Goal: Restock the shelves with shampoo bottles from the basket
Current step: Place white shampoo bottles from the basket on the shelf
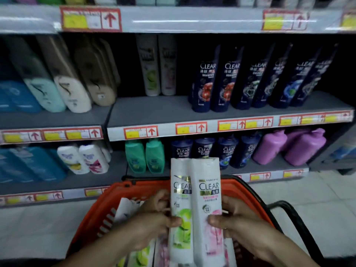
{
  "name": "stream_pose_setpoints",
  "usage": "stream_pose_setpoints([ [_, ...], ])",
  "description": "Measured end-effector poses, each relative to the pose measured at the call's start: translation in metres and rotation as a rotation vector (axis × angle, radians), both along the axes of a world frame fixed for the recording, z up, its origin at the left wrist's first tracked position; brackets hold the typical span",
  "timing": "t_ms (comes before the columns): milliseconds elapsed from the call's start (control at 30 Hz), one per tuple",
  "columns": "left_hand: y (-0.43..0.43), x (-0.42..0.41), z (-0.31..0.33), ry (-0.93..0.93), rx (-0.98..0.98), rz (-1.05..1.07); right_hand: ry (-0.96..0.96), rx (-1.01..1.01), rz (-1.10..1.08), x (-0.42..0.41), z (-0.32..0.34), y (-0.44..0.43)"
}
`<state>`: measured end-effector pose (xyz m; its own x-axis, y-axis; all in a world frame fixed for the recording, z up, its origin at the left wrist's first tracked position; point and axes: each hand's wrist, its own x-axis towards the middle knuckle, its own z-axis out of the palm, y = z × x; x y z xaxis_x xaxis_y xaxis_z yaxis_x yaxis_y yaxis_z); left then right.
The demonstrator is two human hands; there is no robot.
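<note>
Over the orange basket (90, 214) I hold two white Clear shampoo bottles upright, side by side. My left hand (152, 218) grips the one with the green label (181, 193); my right hand (231, 218) grips the one with the pink label (207, 197). More white bottles (125, 209) lie in the basket below. On the middle shelf (154, 110) two matching white bottles (157, 66) stand at the back, with bare shelf in front of them.
Dark blue Clear bottles (212, 79) fill the middle shelf to the right, beige and white bottles (77, 78) to the left. The lower shelf holds green (144, 157), dark blue and purple bottles (289, 147). The basket's black handle (296, 218) curves out at right.
</note>
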<state>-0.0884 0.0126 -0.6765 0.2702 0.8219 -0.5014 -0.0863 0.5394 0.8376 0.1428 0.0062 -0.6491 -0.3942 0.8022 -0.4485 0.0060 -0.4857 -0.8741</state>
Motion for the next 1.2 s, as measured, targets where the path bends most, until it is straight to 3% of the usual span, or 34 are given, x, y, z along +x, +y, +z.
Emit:
stream_pose_setpoints([
  [300,0.123,-0.055,0.106,0.136,0.692,0.131,-0.089,0.677,-0.119,-0.069,0.084,0.101],
  [467,0.176,-0.085,0.130,0.259,0.928,0.258,-0.107,0.888,-0.156,-0.098,0.108,0.166],
  [667,0.214,-0.106,0.113,0.217,0.877,0.385,-0.148,0.903,-0.157,-0.131,0.098,0.227],
  [1000,0.244,-0.120,0.089,0.178,0.804,0.379,-0.211,0.804,-0.374,-0.128,0.078,0.266],
  [1200,0.251,-0.103,0.063,0.513,0.752,0.462,-0.502,0.762,-0.505,-0.140,0.051,0.261],
])
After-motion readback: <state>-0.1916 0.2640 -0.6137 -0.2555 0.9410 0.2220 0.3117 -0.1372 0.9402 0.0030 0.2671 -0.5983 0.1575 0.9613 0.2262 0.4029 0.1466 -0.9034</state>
